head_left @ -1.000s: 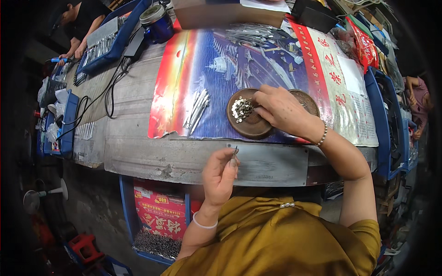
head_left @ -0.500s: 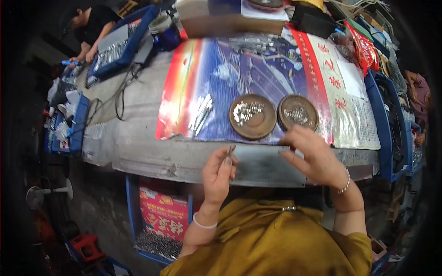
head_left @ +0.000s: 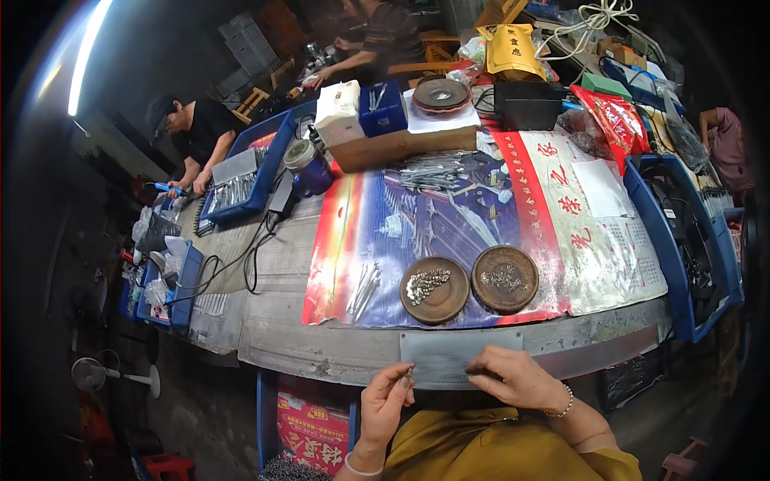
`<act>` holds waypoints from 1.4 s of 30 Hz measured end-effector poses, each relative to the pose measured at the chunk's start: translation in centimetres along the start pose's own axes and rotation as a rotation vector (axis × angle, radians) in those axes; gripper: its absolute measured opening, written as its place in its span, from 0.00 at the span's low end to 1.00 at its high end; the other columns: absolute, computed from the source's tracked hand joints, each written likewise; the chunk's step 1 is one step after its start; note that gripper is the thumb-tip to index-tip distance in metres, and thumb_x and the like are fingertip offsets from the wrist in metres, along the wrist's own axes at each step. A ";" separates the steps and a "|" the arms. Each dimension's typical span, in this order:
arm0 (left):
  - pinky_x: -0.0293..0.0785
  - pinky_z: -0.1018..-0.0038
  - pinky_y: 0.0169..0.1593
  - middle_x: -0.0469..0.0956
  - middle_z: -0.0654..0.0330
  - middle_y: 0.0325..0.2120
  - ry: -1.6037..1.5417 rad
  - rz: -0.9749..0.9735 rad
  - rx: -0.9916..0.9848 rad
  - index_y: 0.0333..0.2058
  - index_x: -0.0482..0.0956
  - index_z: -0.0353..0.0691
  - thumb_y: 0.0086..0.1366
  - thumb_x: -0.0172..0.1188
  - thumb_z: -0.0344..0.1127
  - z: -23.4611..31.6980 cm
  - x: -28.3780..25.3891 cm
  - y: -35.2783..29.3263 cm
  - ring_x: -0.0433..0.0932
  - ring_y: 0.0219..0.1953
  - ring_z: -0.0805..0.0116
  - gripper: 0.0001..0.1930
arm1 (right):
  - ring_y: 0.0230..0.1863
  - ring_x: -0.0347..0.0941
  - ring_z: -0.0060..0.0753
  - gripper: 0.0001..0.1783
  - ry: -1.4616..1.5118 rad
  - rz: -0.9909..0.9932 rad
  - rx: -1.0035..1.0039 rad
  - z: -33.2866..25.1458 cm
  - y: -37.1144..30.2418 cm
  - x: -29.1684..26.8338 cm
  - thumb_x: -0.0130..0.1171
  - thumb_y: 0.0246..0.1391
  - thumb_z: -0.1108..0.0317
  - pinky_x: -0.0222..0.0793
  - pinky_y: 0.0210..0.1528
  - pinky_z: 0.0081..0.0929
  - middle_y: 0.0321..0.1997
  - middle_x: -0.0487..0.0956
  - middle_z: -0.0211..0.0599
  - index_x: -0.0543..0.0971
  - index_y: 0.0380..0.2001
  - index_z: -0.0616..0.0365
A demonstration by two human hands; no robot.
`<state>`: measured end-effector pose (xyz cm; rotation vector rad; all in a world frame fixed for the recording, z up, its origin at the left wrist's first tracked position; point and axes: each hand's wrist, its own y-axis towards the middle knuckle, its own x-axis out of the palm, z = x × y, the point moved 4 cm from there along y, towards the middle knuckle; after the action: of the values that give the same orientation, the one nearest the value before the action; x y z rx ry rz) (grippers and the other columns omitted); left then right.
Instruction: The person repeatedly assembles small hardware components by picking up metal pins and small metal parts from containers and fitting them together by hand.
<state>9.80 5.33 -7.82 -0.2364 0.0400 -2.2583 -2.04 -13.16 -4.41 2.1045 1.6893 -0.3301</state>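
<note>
My left hand [head_left: 387, 405] is at the table's front edge, thumb and forefinger pinched on a small metal piece [head_left: 411, 371] that barely shows. Level with it on the right, my right hand [head_left: 517, 381] has its fingers drawn together beside a grey plate [head_left: 437, 353]; whatever they may hold is too small to make out. Two round brown dishes stand just beyond the hands. The left dish [head_left: 451, 305] holds a heap of small shiny metal pieces [head_left: 425, 284], the right dish [head_left: 507, 303] finer silvery ones [head_left: 504, 277]. Thin silver rods [head_left: 364, 290] lie left of them.
A printed poster [head_left: 337, 240] covers much of the table. More metal rods [head_left: 437, 170] lie before a brown box [head_left: 401, 150]. Blue bins stand right [head_left: 678, 264] and left [head_left: 269, 172]; an open drawer [head_left: 353, 417] is below. Two people work at far left and back.
My right hand has come back from the right dish toward my left hand, its fingers closing together. The view has tilted up, so the table sits lower. My left hand keeps its pinch.
</note>
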 end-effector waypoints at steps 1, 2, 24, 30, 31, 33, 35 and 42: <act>0.65 0.85 0.29 0.74 0.61 0.28 0.006 0.000 0.005 0.45 0.74 0.32 0.65 0.50 0.26 0.0 0.0 0.0 0.69 0.25 0.80 0.11 | 0.32 0.73 0.43 0.08 0.035 -0.001 0.011 0.1 -0.1 0.1 0.57 0.52 0.70 0.69 0.35 0.31 0.32 0.74 0.42 0.75 0.34 0.63; 0.65 0.86 0.30 0.73 0.62 0.29 0.015 -0.011 -0.006 0.46 0.74 0.32 0.66 0.50 0.27 -0.3 0.1 0.1 0.68 0.26 0.81 0.11 | 0.32 0.73 0.42 0.08 0.044 0.010 0.003 0.4 -0.3 0.2 0.57 0.52 0.70 0.69 0.34 0.31 0.32 0.74 0.42 0.75 0.33 0.64; 0.59 0.87 0.27 0.73 0.66 0.25 0.117 -0.069 -0.084 0.45 0.73 0.31 0.64 0.52 0.26 0.1 1.2 0.9 0.64 0.23 0.85 0.11 | 0.24 0.72 0.40 0.06 -0.184 0.233 -0.142 1.7 -0.6 1.9 0.61 0.46 0.69 0.68 0.27 0.31 0.24 0.72 0.37 0.74 0.26 0.58; 0.57 0.89 0.26 0.69 0.72 0.24 0.130 -0.083 -0.091 0.46 0.73 0.33 0.65 0.51 0.26 -0.2 0.9 1.0 0.62 0.23 0.87 0.11 | 0.24 0.72 0.39 0.06 -0.246 0.237 -0.136 1.5 -0.8 1.6 0.61 0.46 0.69 0.69 0.28 0.31 0.25 0.72 0.36 0.74 0.26 0.57; 0.57 0.89 0.26 0.69 0.72 0.24 0.129 -0.089 -0.089 0.46 0.73 0.33 0.65 0.51 0.26 -0.2 0.9 1.0 0.62 0.23 0.87 0.11 | 0.24 0.72 0.39 0.06 -0.242 0.239 -0.138 1.6 -0.9 1.6 0.61 0.46 0.69 0.69 0.28 0.31 0.25 0.72 0.36 0.74 0.26 0.57; 0.59 0.87 0.27 0.73 0.66 0.25 0.120 -0.074 -0.093 0.45 0.74 0.32 0.64 0.52 0.25 -0.4 0.9 1.0 0.64 0.24 0.85 0.11 | 0.24 0.72 0.39 0.06 -0.247 0.247 -0.136 1.6 -1.0 1.5 0.62 0.46 0.70 0.69 0.28 0.30 0.25 0.72 0.36 0.74 0.27 0.57; 0.59 0.88 0.27 0.73 0.67 0.25 0.128 -0.071 -0.088 0.45 0.74 0.32 0.64 0.52 0.25 -0.3 1.0 0.8 0.64 0.24 0.85 0.11 | 0.24 0.72 0.39 0.06 -0.244 0.243 -0.146 1.5 -1.0 1.6 0.62 0.45 0.70 0.68 0.28 0.30 0.25 0.72 0.36 0.74 0.27 0.57; 0.60 0.87 0.30 0.69 0.68 0.28 0.163 -0.093 -0.016 0.44 0.74 0.32 0.64 0.50 0.23 -0.1 0.3 0.7 0.65 0.27 0.84 0.11 | 0.22 0.71 0.38 0.07 -0.084 0.187 -0.152 -0.2 -1.2 0.3 0.63 0.43 0.72 0.68 0.27 0.30 0.24 0.72 0.36 0.75 0.27 0.58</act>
<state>10.13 4.61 -7.97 -0.0633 0.1352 -2.3659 -3.15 -12.61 -4.55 2.0858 1.4111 -0.2223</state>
